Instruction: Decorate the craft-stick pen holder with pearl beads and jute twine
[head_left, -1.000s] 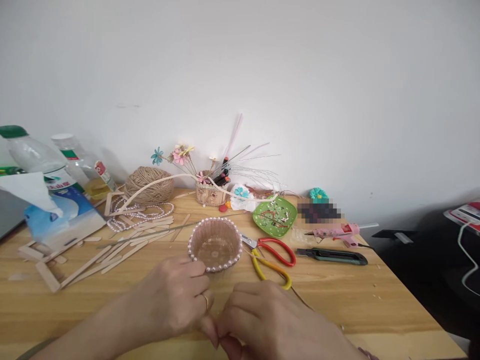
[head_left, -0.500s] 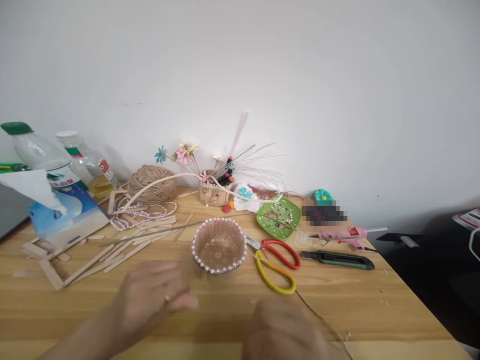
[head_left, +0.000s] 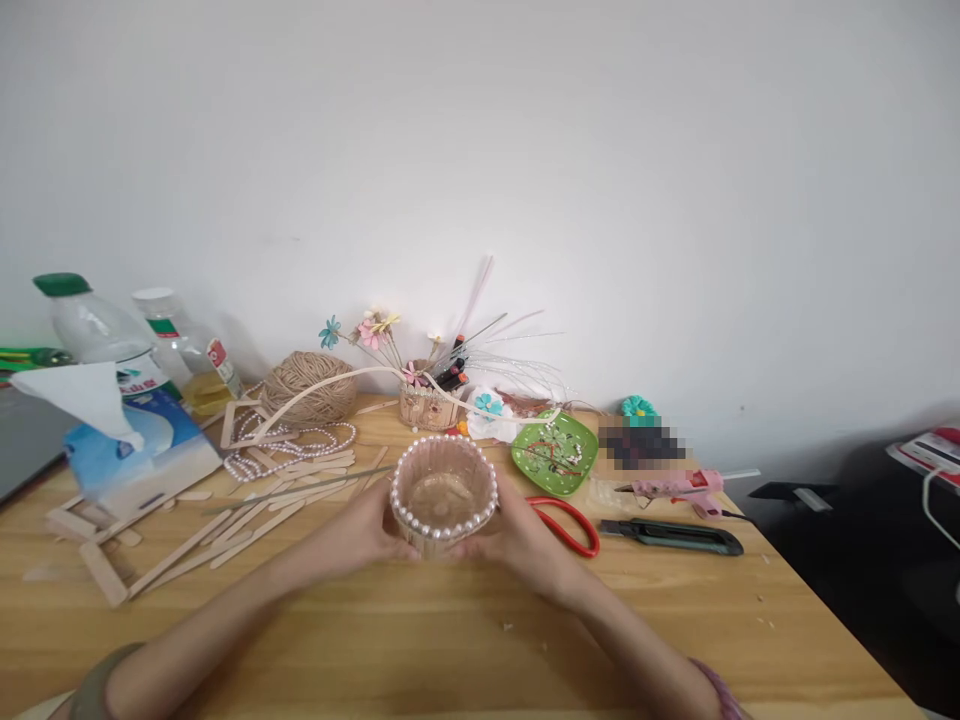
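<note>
A small round basket (head_left: 442, 492) of wooden sticks with a pearl-bead rim stands at the middle of the wooden table (head_left: 465, 630). My left hand (head_left: 367, 530) wraps its left side and my right hand (head_left: 517, 535) wraps its right side, fingers curled against the wall. Both hands grip it from below the rim. The red-and-yellow scissors (head_left: 571, 520) lie just right of my right hand, partly hidden by it.
Loose wooden sticks (head_left: 247, 505) and pearl strings (head_left: 292, 445) lie at the left, beside a tissue pack (head_left: 127, 450), two bottles (head_left: 105, 335) and a twine ball (head_left: 309, 385). A green dish (head_left: 555, 452), pink glue gun (head_left: 679, 485) and utility knife (head_left: 671, 535) sit at the right.
Both hands left the near table edge, moved forward and closed around the basket from either side. The view shifted slightly downward.
</note>
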